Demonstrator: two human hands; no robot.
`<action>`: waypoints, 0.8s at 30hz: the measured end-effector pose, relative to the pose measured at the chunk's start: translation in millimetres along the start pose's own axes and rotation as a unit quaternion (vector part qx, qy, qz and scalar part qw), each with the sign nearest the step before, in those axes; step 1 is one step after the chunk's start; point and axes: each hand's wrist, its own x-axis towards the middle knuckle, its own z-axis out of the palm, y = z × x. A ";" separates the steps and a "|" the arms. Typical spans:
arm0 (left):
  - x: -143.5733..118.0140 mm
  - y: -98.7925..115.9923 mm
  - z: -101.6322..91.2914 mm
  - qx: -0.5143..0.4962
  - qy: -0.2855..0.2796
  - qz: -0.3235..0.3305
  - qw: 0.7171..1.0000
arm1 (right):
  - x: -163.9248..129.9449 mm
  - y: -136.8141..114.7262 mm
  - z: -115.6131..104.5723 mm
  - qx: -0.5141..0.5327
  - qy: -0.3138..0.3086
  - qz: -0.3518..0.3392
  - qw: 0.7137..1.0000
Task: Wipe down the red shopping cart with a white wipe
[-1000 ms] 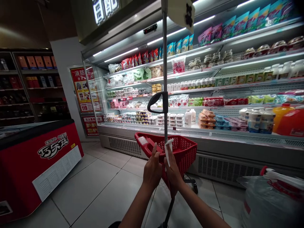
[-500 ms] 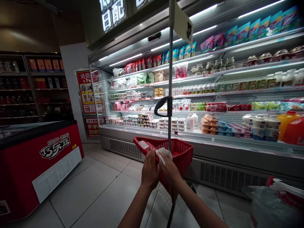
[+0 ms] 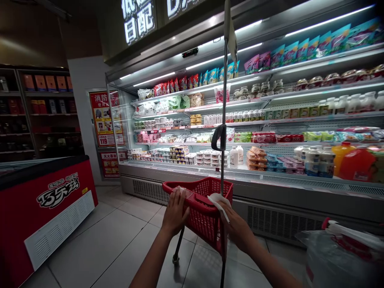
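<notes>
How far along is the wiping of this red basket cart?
Nothing looks finished by sight. In hand: the left hand grips the red basket at its rim, and the right hand presses a white cloth near the upright pole. Whether any rim, pole or black handle remains unwiped cannot be told.

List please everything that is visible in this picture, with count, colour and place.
shopping basket: one, red, on a wheeled stand, centre
pole: one, grey, upright at the basket, black handle on it
cloth: one, white, on the basket rim
chilled shelves: one lit unit, many packs and bottles, behind the basket
chest freezer: one, red, left
poster: one, red, on the wall
plastic bag: one, clear, bottom right
left hand: on the basket's left rim
right hand: holds the cloth
</notes>
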 end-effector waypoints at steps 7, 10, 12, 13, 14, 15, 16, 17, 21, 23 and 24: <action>3.6 53.8 14.9 0.051 0.073 -0.039 0.995 | 22.9 -18.4 -4.1 -0.080 0.011 0.074 0.994; 6.6 79.2 16.1 0.054 0.073 -0.036 0.995 | 35.6 -36.2 7.4 -0.132 0.014 0.081 0.988; 8.4 89.3 15.1 0.037 0.061 -0.032 0.997 | 40.8 -43.6 16.6 -0.139 0.030 0.080 0.987; 9.6 91.5 14.1 0.020 0.053 -0.023 0.998 | 42.8 -46.0 20.9 -0.139 0.039 0.081 0.986; 11.0 91.6 12.8 -0.002 0.044 -0.011 0.999 | 44.5 -47.8 24.6 -0.138 0.045 0.081 0.986; 12.9 89.5 11.2 -0.031 0.035 0.000 0.999 | 46.1 -49.1 27.4 -0.136 0.050 0.077 0.986; 15.2 85.3 9.6 -0.061 0.026 0.011 0.998 | 47.7 -50.0 29.1 -0.134 0.053 0.069 0.987; 17.7 79.3 8.1 -0.088 0.019 0.017 0.996 | 49.0 -50.3 29.4 -0.130 0.055 0.055 0.988; 25.3 47.0 5.9 -0.072 0.011 0.008 0.997 | 45.4 -43.2 13.9 -0.090 0.035 -0.032 0.995; 24.7 33.6 6.9 -0.025 0.013 -0.003 1.000 | 35.3 -33.0 -2.3 -0.066 0.009 -0.069 0.995; 23.5 29.4 7.6 -0.013 0.010 -0.005 1.000 | 28.7 -26.7 -11.1 -0.060 -0.002 -0.076 0.995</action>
